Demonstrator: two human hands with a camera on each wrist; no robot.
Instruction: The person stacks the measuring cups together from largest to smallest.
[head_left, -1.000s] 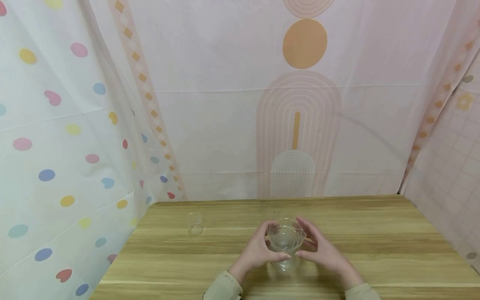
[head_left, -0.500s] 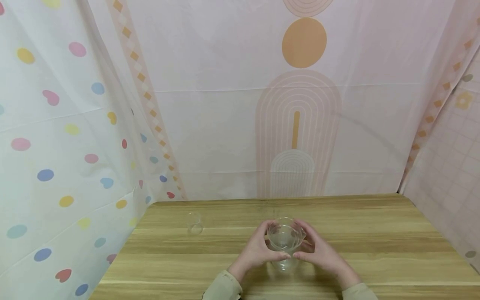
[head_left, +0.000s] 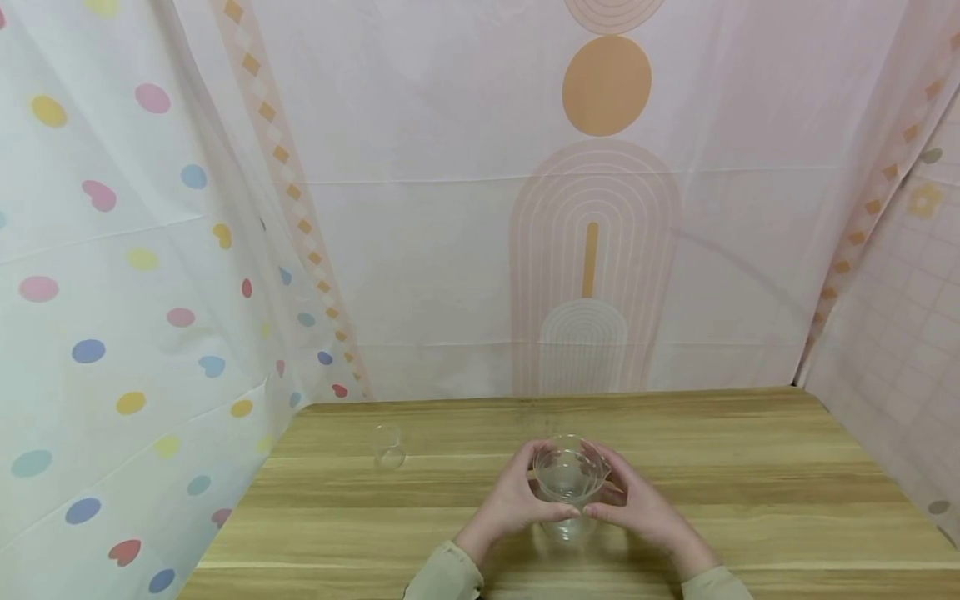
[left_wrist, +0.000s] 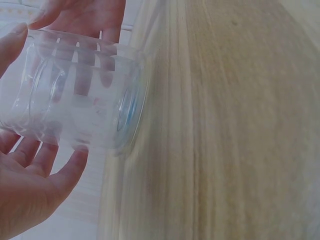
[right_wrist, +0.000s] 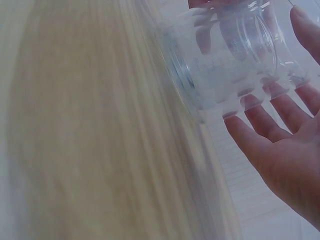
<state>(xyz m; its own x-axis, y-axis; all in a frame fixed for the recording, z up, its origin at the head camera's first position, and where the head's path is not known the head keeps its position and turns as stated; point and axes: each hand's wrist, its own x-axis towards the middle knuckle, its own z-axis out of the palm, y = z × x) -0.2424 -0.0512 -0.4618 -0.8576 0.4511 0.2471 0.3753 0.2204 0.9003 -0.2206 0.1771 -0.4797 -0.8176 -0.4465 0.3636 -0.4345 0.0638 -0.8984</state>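
A clear glass beaker (head_left: 572, 479) with a pouring lip at its right side stands upright between the two hands. My left hand (head_left: 517, 498) holds it from the left, thumb across the near side and fingers round behind. From the right, my right hand (head_left: 643, 507) grips it in the same manner, the two thumb tips nearly meeting in front. In the left wrist view the beaker's base (left_wrist: 131, 107) is right at the tabletop, and a second ring shows below the rim. Fingertips (right_wrist: 234, 122) of the right hand lie along the glass in the right wrist view.
A smaller clear glass cup (head_left: 389, 447) stands toward the back left of the wood-grain table (head_left: 337, 533). Patterned cloths hang behind (head_left: 435, 275) and on both sides of the table, a dotted cloth (head_left: 150, 350) at left.
My right hand has closed in a little on the beaker, its thumb shifting left toward the other thumb. The left hand and the small cup stay in place.
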